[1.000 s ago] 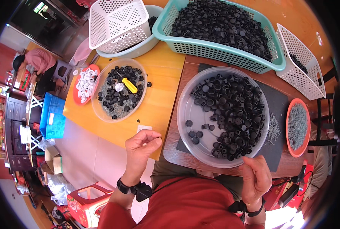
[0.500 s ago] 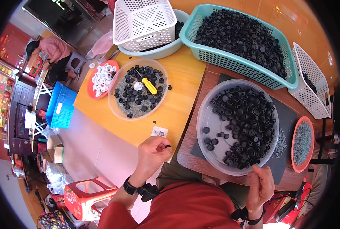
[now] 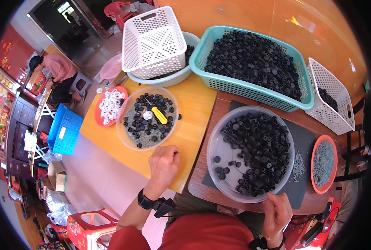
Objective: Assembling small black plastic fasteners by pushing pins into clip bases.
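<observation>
While both hands stay clenched, left hand (image 3: 164, 162) now covers the white piece, right hand (image 3: 277, 212) unmoved.

Centre right: a big bowl (image 3: 219, 158) of caps (image 3: 260, 150) sits on a mat (image 3: 300, 137) on the surface (image 3: 194, 121).
Centre left: a shallow bowl (image 3: 125, 133) holds caps and a small tool (image 3: 159, 115); a plate (image 3: 99, 118) lies left of it.
Top: a large basket (image 3: 244, 87) of caps, with an upturned basket (image 3: 152, 41) in a basin (image 3: 177, 77) to its left.
Right edge: a tilted basket (image 3: 331, 104) above a dish (image 3: 324, 163) of screws.
Bottom: left hand (image 3: 164, 163) on the surface edge; right hand (image 3: 277, 212) below the big bowl.
</observation>
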Demonstrator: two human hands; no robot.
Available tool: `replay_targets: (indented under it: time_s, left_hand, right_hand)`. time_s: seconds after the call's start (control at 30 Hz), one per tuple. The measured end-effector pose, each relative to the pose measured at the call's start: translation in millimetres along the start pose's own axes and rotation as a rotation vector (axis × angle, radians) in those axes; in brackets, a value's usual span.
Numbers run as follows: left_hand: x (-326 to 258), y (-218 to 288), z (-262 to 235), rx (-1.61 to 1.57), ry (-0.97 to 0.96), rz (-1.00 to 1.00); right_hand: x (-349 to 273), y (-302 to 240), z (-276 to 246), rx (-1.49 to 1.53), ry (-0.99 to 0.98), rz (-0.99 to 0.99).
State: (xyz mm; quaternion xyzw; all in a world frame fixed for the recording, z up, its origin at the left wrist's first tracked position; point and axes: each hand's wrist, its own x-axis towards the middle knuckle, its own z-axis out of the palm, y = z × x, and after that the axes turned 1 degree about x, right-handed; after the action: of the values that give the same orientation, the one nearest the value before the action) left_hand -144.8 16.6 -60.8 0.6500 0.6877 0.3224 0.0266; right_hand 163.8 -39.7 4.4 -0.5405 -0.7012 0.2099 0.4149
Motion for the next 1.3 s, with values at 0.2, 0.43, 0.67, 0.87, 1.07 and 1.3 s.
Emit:
replay_targets:
  time_s: [0.2, 0.43, 0.67, 0.87, 1.07, 1.3]
  left_hand:
    - [9, 0, -9, 0.081, 0.02, 0.033]
    - [12, 26, -15, 0.004, 0.063, 0.114]
    - [24, 81, -25, -0.323, -0.083, 0.122]
    - [40, 113, -4, -0.26, -0.305, 0.535]
    - [40, 116, 14, -0.234, -0.371, 0.626]
    - [36, 125, 28, -0.254, -0.447, 0.737]
  right_hand:
    - [9, 6, -3, -0.018, -0.007, -0.028]
    - [2, 14, -11, -0.007, 0.01, -0.069]
    - [6, 19, -12, 0.007, 0.032, -0.114]
    - [11, 23, -10, 0.038, 0.043, -0.13]
    - [5, 26, -17, 0.038, 0.048, -0.1]
    - [4, 27, -16, 0.064, 0.054, -0.12]
